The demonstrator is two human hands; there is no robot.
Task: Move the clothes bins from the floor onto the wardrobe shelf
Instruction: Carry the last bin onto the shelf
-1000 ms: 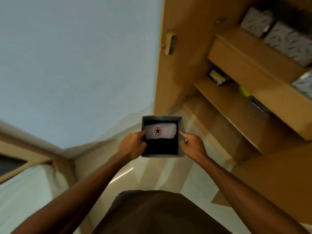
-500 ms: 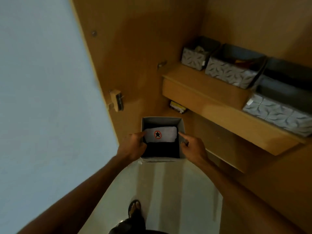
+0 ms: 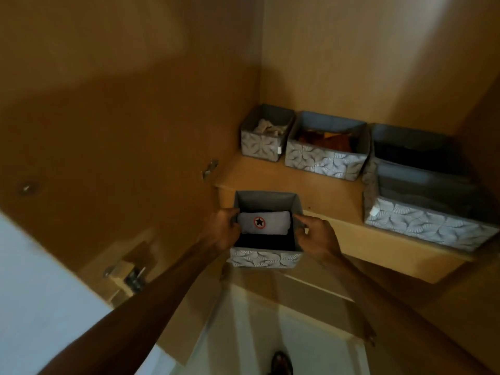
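Carrying: I am holding the small bin up in the air in front of the wardrobe shelf, its far wall level with the shelf's front edge and its base not yet resting on the board.
Head view, change: over the last second my view has been swinging up from the floor toward the wardrobe interior; the bin has been staying between my hands while the shelf has been coming closer and filling the frame.
Left hand: it is gripping the bin's left wall, thumb over the rim, fingers outside.
Right hand: it is gripping the right wall, fingers curled on the rim, forefinger pointing in toward the clothes.
Contents: a folded grey garment with a star badge is lying over dark clothes inside the bin.
Shelf state: three patterned bins are already sitting there, a small one at the back left, a middle one just beside it, a large one at the right.
Free spot: the bare board at the front left, ahead of the small and middle bins, is looking like the place for this one.
Meaning: I am judging the lift nearly done; what is remaining is raising the base over the edge and sliding it in.
Risk: the soft walls are likely flexing under my grip, so catching the shelf lip could tilt the load.
Floor: no other bin is showing down there in this view.
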